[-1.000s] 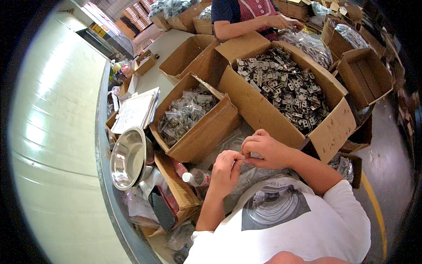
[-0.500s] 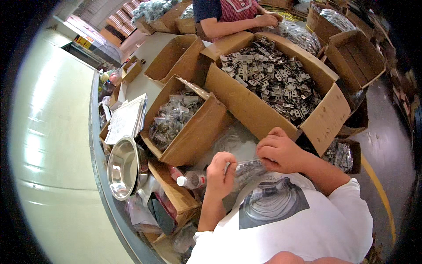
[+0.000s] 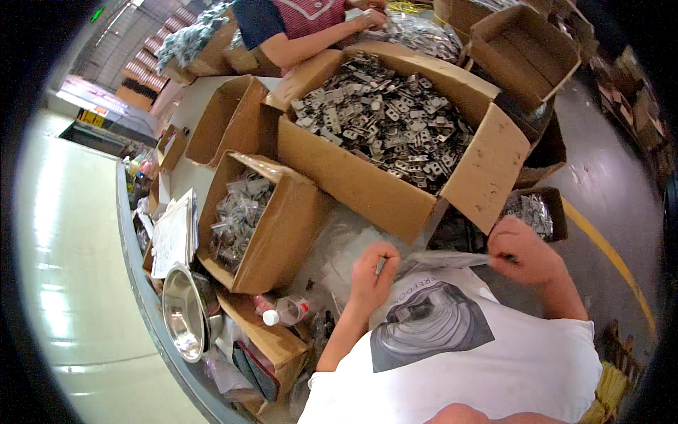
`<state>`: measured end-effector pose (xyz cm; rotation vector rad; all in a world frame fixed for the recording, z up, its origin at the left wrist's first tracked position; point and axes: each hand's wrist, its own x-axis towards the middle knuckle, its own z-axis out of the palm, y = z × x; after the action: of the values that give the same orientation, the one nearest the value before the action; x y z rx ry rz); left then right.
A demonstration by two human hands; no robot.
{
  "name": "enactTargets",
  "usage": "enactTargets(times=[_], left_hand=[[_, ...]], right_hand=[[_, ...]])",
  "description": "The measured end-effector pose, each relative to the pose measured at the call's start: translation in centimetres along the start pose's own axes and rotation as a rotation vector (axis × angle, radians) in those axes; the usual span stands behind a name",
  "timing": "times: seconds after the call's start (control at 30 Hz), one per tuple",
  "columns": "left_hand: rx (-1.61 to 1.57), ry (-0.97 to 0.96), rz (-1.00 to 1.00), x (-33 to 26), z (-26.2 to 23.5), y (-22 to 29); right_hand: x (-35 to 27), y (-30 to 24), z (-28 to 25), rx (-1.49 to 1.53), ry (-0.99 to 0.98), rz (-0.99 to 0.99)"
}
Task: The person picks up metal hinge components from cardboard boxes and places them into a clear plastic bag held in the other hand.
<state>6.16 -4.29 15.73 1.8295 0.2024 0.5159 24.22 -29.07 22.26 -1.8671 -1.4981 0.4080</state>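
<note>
A clear plastic bag (image 3: 443, 260) is stretched in front of my chest, between my two hands. My left hand (image 3: 373, 277) is closed, with thumb and finger pinching one end of it. The other end is in my right hand (image 3: 526, 253), whose fingers are curled in, close to the flap of a large cardboard box (image 3: 360, 187). That box is full of small metal parts (image 3: 395, 116) with holes in them. More clear plastic (image 3: 346, 247) lies on the table just beyond my left hand. What the bag contains is hard to make out.
Left of the big box stands a smaller carton (image 3: 282, 230) of bagged parts. Nearer are a plastic bottle (image 3: 288, 311) and metal bowls (image 3: 185, 314). A carton of packed bags (image 3: 530, 212) sits at the right. Across the table, a co-worker's hand (image 3: 371, 18) handles bags.
My hands have moved apart, the right one going right, and the plastic bag is drawn out long between them. The whole view has shifted with my head.
</note>
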Motion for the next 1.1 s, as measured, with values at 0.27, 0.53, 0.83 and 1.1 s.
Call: enactTargets(times=[0.27,0.53,0.83,1.1], left_hand=[[0.430,-0.472,-0.292,-1.5,2.6,-12.0],[0.759,-0.431,-0.058,-2.2,3.6,-14.6],[0.718,-0.227,-0.077,-3.9,0.9,-14.5],[-0.442,0.191,-0.632,-5.3,-4.7,-6.1]], right_hand=[[-9.2,7.7,-4.6,-0.499,0.073,0.791],[-8.5,13.6,4.9,-0.447,-0.345,0.890],[1.9,5.4,8.2,-0.004,-0.583,0.372],[8.3,1.3,13.0,0.447,-0.323,-0.012]])
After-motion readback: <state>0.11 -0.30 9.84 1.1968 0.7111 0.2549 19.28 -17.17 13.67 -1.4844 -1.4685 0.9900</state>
